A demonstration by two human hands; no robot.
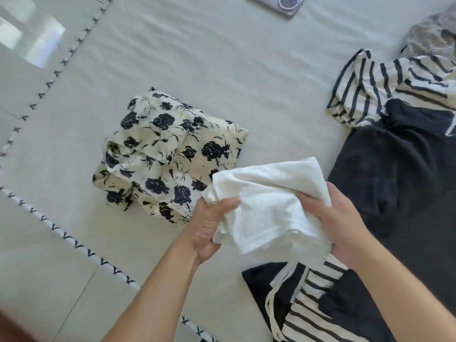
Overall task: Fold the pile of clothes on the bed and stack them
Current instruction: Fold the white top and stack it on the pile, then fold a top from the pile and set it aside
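While the white top (269,206) is bunched between both hands above the bed (197,70), it hangs just beside the folded flowered garment (167,154), its far corner overlapping that bundle's near edge. The left hand (209,230) has its thumb over the cloth and fingers curled beneath, a grip pinching the left side; the right hand (338,223) curls round the right side the same way. I take it the top is held up like this so it can be squared off and set on the flowered bundle, which looks like the start of the stack, kept well apart from the unfolded heap.

That heap lies to the right: a striped shirt (370,90), a dark garment (399,156) spread under it, and nearer the person another striped piece (313,304) tangled with dark cloth. A phone (278,3) lies at the far edge of the bed.

There is only the head view. The fingers under the white top are hidden, so how many layers it has I cannot tell. The heap runs off the right edge, a greyish item at the top corner is blurred, and the phone is cut off.
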